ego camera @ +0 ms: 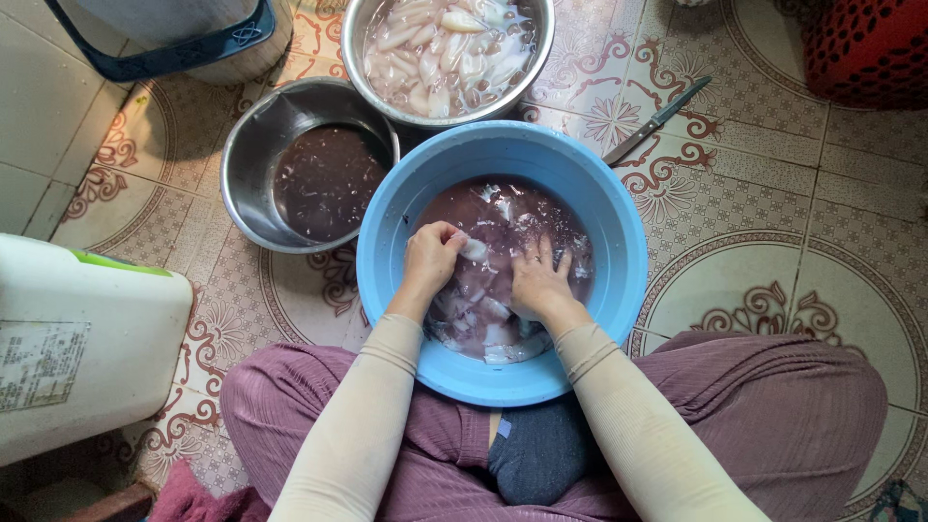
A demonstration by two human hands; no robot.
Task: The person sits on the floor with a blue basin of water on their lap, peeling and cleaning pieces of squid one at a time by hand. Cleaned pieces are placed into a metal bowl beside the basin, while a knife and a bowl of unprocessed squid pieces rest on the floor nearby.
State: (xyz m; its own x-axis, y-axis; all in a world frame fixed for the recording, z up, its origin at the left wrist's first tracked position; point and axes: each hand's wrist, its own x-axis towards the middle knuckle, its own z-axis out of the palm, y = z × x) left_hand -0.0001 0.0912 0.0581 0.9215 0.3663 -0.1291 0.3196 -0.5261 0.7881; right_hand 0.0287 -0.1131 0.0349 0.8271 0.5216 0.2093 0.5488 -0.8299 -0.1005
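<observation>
White plastic container (82,343): stands on the patterned tile floor (735,203) at the near left, well apart from the basins.
Small steel bowl (253,145): far left of the blue basin, touching or just beside its rim; holds dark purple-brown liquid.
Large steel bowl (541,43): at the far centre; holds pale, cleaned squid pieces in water.
Round blue plastic basin (619,242): on the floor between the person's knees; holds murky purple water and pale squid pieces (493,333).
Left hand (432,253): inside the basin on the left side, fingers curled and clenched round one pale squid piece (474,248) at the waterline.
Right hand (538,280): inside the basin, just right of the left hand; palm down, fingers spread and pressed on the submerged pieces. Not closed round anything that can be seen.
Handling, judged: the squid pieces look soft, limp, wet and slippery. Each piece is light. Thin flesh is likely to tear under a hard pull.
Hold point, judged: take a piece round its thicker body, with the full curl of the fingers, not by a thin edge. Steady it with the other hand.
Kitchen knife (657,121): lies on the floor to the far right of the basin, apart from both hands.
Red plastic basket (865,43): far right corner, partly out of view.
</observation>
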